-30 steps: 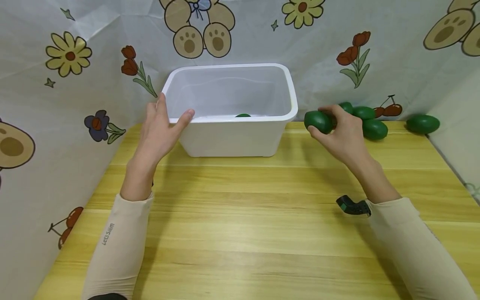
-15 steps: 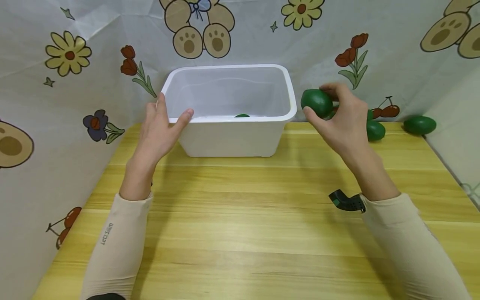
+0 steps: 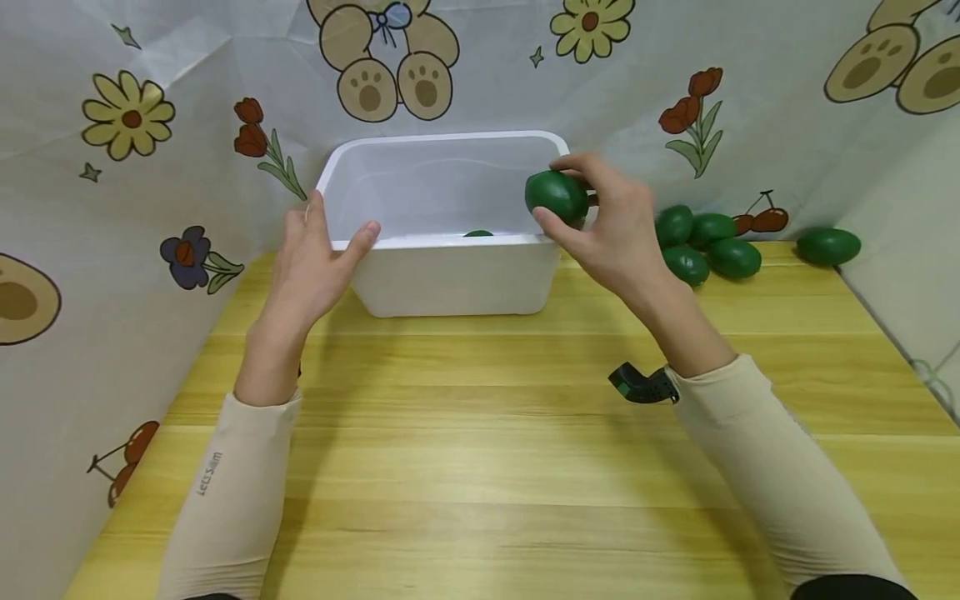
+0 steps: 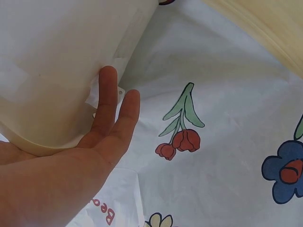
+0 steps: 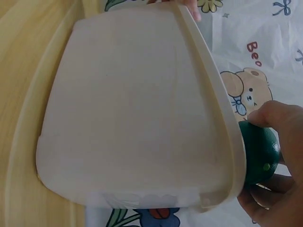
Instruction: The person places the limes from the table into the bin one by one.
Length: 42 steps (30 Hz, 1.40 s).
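A white plastic bin (image 3: 457, 279) stands against the back cloth. My left hand (image 3: 307, 267) grips its front left corner, thumb over the rim; in the left wrist view, straight fingers (image 4: 108, 94) lie along the outer wall. My right hand (image 3: 611, 229) holds a smooth, dark green avocado (image 3: 555, 196) between thumb and fingers, over the bin's right rim. In the right wrist view the bin's rim partly hides this avocado (image 5: 260, 151), which has a pale spot at one end. Another avocado (image 3: 478, 233) shows inside the bin, mostly hidden by the front wall.
Several more avocados (image 3: 733, 258) lie clustered on the wooden table (image 3: 465, 433) right of the bin. One avocado (image 3: 828, 247) lies apart near the right wall. A printed white cloth (image 3: 495, 92) covers the wall behind, close to the bin.
My right hand has lifted the avocado from beside the cluster and carried it left to the bin's right rim. The left hand keeps its place on the bin.
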Tool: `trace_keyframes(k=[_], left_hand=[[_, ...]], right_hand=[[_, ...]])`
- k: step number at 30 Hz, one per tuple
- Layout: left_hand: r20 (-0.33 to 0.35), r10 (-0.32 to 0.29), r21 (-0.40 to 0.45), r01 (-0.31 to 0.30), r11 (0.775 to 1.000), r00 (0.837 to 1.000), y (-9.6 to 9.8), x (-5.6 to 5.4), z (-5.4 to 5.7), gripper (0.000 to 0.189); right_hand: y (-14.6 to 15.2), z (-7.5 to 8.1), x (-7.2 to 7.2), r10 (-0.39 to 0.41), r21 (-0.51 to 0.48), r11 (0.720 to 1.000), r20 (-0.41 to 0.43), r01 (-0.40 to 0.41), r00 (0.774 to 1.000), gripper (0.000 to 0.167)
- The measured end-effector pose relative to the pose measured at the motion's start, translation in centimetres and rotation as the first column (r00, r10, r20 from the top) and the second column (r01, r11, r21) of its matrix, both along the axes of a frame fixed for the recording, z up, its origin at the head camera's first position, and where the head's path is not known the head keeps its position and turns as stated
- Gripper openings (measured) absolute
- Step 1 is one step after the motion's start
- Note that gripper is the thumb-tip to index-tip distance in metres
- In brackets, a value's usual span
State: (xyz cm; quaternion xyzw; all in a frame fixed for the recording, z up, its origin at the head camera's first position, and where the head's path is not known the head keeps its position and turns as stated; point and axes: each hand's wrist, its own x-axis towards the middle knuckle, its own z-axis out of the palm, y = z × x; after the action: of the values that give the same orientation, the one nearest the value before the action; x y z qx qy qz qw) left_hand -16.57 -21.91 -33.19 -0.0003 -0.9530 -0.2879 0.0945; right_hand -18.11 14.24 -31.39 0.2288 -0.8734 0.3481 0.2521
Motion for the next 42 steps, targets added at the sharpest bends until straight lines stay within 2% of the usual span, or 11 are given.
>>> trace_keyframes(k=[4, 8, 17, 30, 37, 42], left_hand=[[0.001, 0.000, 0.003, 0.000, 1.000, 1.000, 0.0, 0.0, 0.0, 0.112], [0.004, -0.002, -0.001, 0.002, 1.000, 1.000, 0.1, 0.0, 0.1, 0.112], [0.000, -0.001, -0.004, 0.001, 1.000, 1.000, -0.1, 0.0, 0.0, 0.112], [-0.005, 0.002, -0.013, -0.002, 1.000, 1.000, 0.0, 0.1, 0.2, 0.112], [-0.009, 0.003, -0.015, -0.003, 1.000, 1.000, 0.1, 0.1, 0.3, 0.112], [-0.003, 0.004, -0.014, -0.004, 1.000, 1.000, 0.0, 0.1, 0.1, 0.112]], right_hand=[[-0.8, -0.5, -0.6, 0.007, 0.019, 1.000, 0.039, -0.007, 0.999, 0.047], [-1.2, -1.3, -1.3, 0.006, 0.039, 0.999, 0.044, -0.007, 0.999, 0.042], [-1.7, -2.8, -2.4, 0.030, 0.067, 0.997, -0.030, -0.028, 0.999, 0.033], [-2.2, -3.2, -2.7, -0.028, 0.108, 0.994, -0.040, 0.032, 0.999, 0.032], [-2.3, -2.9, -2.4, -0.041, 0.197, 0.980, -0.014, 0.043, 0.999, 0.036], [-2.2, -2.9, -2.1, -0.015, 0.274, 0.961, -0.025, 0.021, 1.000, 0.042]])
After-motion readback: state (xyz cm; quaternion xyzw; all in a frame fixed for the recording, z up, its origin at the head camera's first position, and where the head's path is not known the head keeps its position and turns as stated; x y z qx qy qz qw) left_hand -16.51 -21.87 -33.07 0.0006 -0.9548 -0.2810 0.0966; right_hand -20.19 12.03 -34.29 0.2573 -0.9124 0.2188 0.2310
